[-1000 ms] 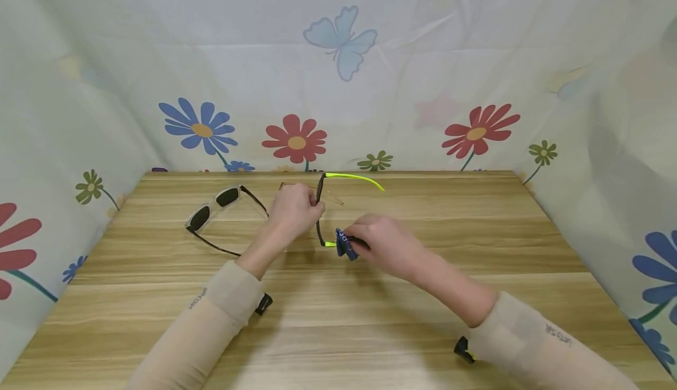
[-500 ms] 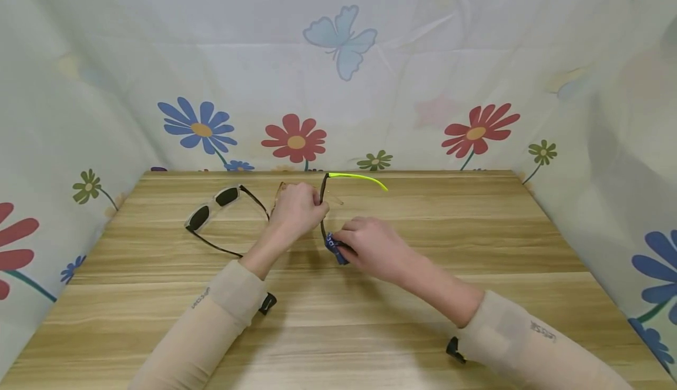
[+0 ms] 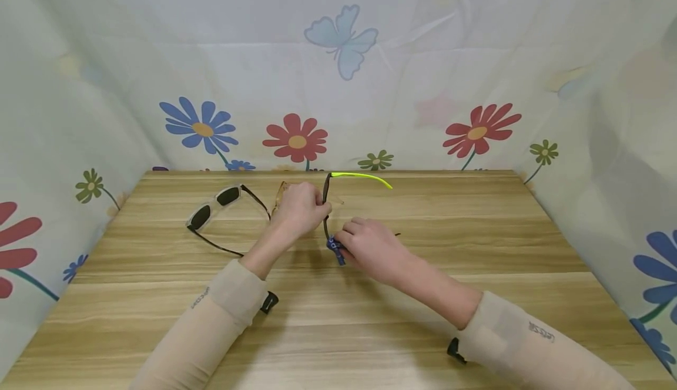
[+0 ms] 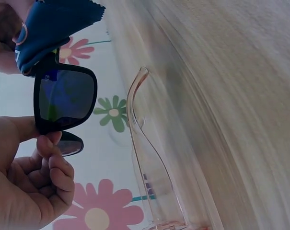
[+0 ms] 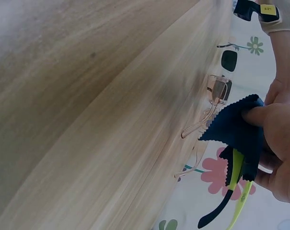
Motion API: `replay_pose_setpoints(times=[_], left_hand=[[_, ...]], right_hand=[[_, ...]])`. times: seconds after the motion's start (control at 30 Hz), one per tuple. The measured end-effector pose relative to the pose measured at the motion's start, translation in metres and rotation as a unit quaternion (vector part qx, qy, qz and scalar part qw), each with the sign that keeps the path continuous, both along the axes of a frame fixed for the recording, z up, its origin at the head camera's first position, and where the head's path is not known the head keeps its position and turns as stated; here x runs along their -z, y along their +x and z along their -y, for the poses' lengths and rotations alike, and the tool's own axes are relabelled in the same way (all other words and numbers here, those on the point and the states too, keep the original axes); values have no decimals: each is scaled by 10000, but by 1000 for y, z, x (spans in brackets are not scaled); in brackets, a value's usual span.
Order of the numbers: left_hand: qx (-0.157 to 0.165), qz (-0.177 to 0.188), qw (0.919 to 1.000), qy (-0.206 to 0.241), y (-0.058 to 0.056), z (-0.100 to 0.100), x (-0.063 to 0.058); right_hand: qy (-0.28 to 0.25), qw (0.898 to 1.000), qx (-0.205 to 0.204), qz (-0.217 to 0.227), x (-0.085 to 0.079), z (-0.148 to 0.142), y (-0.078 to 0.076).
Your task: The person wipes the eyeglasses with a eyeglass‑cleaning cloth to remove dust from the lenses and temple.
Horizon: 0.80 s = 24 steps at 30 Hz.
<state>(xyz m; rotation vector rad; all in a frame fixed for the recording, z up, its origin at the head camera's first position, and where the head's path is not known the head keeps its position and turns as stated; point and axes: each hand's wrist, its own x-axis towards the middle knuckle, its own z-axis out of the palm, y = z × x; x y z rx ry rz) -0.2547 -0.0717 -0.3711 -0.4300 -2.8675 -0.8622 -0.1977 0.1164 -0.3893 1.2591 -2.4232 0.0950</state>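
Note:
Dark-lensed sunglasses (image 4: 68, 98) with neon yellow-green and black temples are held up above the table. My left hand (image 3: 300, 209) pinches their frame near the bridge between thumb and finger. Folded around the near end of the frame is a navy-blue lens cloth (image 3: 335, 249) with zigzag edges. My right hand (image 3: 372, 250) pinches this cloth over the hinge and the start of the near temple. The far temple (image 3: 362, 176) points right, uncovered. In the right wrist view, the temple (image 5: 237, 165) emerges below the cloth. The cloth hides the hinge itself.
Clear-framed sunglasses (image 3: 214, 206) with dark lenses lie with temples unfolded on the wooden table (image 3: 338, 331), left of my left hand. Behind that hand, amber transparent glasses (image 3: 279, 195) are partly hidden. A flower-printed curtain (image 3: 238, 73) stands behind the table.
The cloth and my right hand have moved left along the near temple onto the frame's corner. The sunglasses have shifted slightly right in my left hand.

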Motion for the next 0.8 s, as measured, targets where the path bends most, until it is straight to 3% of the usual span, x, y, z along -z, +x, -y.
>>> replay_pose_setpoints(times=[0.6, 0.8], left_hand=[[33, 187, 9990, 402, 2, 5, -3], [53, 287, 9983, 510, 0, 11, -1]], right_hand=[[355, 9989, 229, 214, -1, -26, 1], [433, 9971, 476, 398, -2, -36, 1]])
